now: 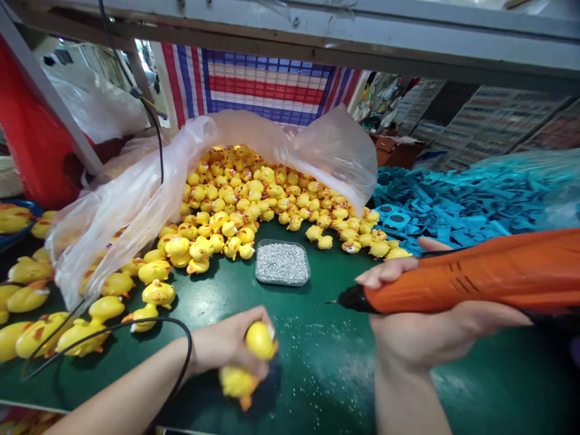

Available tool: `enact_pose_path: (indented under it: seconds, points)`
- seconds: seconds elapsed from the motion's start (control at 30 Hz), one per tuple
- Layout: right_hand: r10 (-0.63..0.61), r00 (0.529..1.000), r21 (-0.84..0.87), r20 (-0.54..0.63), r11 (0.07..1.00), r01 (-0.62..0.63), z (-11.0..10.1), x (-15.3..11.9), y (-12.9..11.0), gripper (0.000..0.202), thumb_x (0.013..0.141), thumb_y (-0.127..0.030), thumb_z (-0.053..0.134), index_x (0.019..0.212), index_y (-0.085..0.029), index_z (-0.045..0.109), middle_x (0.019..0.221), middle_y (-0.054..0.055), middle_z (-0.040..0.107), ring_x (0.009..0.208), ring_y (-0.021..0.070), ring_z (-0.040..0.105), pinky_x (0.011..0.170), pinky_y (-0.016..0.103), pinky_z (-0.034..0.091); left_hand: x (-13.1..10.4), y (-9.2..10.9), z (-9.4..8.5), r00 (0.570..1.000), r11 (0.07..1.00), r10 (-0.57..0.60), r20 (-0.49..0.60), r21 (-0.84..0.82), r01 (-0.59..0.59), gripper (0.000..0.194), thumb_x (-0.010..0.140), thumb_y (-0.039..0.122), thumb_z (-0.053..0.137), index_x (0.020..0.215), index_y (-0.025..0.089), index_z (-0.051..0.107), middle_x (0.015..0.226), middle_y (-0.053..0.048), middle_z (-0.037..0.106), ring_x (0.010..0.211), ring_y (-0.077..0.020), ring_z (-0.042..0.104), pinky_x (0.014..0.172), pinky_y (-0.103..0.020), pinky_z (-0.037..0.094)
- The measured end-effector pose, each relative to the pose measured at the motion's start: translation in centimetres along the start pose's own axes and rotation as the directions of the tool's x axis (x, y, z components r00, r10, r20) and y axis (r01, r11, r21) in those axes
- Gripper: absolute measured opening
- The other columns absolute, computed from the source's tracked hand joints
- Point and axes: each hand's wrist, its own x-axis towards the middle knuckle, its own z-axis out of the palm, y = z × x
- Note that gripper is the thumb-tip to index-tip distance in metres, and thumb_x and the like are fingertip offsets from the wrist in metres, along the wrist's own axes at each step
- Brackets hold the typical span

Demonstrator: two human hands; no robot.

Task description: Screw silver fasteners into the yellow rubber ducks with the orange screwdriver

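My left hand is closed around a yellow rubber duck, low over the green tabletop. Its rounded yellow parts stick out above and below my fingers. An orange electric screwdriver lies in the grip of my right hand, its thin bit pointing left toward the middle of the table. Beyond both hands stands a clear plastic tray filled with small silvery screws. Tiny pale specks are scattered on the tabletop between my hands.
A heap of yellow ducks spills from a clear plastic bag at the back. More ducks line the left side. Blue plastic parts are piled at right. A black cable loops by my left forearm; a metal beam crosses overhead.
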Motion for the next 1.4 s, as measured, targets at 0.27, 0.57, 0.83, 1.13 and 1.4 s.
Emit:
enact_pose_path:
  seconds: [0.27, 0.57, 0.83, 1.13, 1.4]
  points:
    - [-0.584, 0.811, -0.326, 0.044, 0.759, 0.564, -1.1, 0.5, 4.0, 0.034, 0.085, -0.024, 0.064, 0.117, -0.035, 0.061, 0.113, 0.002, 0.061, 0.104, 0.0244, 0.057, 0.091, 0.044, 0.046, -6.6, 0.7, -5.4, 0.938, 0.747, 0.102, -0.332, 0.648, 0.148, 0.011, 0.066, 0.019, 0.068, 0.076, 0.024, 0.068, 0.071, 0.004, 0.066, 0.069, -0.0182, 0.059, 0.060, -0.024, 0.043]
    - [0.463, 0.475, -0.654, 0.748, 0.635, 0.411, 3.9, -1.4, 13.5, 0.026, 0.083, -0.018, 0.065, 0.109, -0.021, 0.069, 0.114, 0.010, 0.066, 0.107, 0.0264, 0.056, 0.088, 0.040, 0.034, 2.6, -0.7, -8.8, 0.503, 0.032, 0.681, -0.532, 0.708, 0.706, 0.048, 0.086, 0.020, 0.042, 0.132, 0.020, 0.050, 0.101, -0.015, 0.058, 0.091, -0.0298, 0.057, 0.077, -0.037, 0.044]
    - [0.514, 0.469, -0.690, 0.718, 0.616, 0.380, 4.5, -1.0, 14.3, 0.017, 0.090, -0.017, 0.056, 0.077, -0.018, 0.067, 0.093, 0.005, 0.071, 0.092, 0.0203, 0.059, 0.083, 0.037, 0.025, 3.5, -1.2, -9.4, 0.459, 0.047, 0.711, -0.533, 0.687, 0.725, 0.047, 0.089, 0.027, 0.041, 0.136, 0.024, 0.051, 0.099, -0.016, 0.062, 0.093, -0.0324, 0.056, 0.076, -0.038, 0.041]
    - [0.506, 0.586, -0.683, 0.633, 0.722, 0.114, 3.4, -0.2, 14.4, 0.016, 0.084, -0.025, 0.054, 0.080, -0.018, 0.068, 0.078, 0.003, 0.071, 0.068, 0.0162, 0.061, 0.068, 0.028, 0.041, 2.7, 1.4, -6.0, 0.318, 0.654, 0.672, -0.668, 0.738, 0.169, 0.048, 0.078, 0.032, 0.051, 0.124, 0.019, 0.049, 0.072, 0.000, 0.058, 0.066, -0.0205, 0.056, 0.064, -0.030, 0.041]
    - [0.504, 0.655, -0.634, 0.563, 0.772, -0.049, 3.4, -1.1, 14.2, 0.016, 0.079, -0.028, 0.051, 0.074, -0.021, 0.064, 0.060, 0.000, 0.062, 0.056, 0.0164, 0.056, 0.059, 0.028, 0.041, 5.1, 2.7, -4.9, 0.532, 0.895, 0.433, -0.728, 0.276, -0.352, 0.026, 0.053, 0.024, 0.055, 0.077, 0.014, 0.060, 0.056, 0.005, 0.049, 0.047, -0.0084, 0.037, 0.048, -0.022, 0.028]
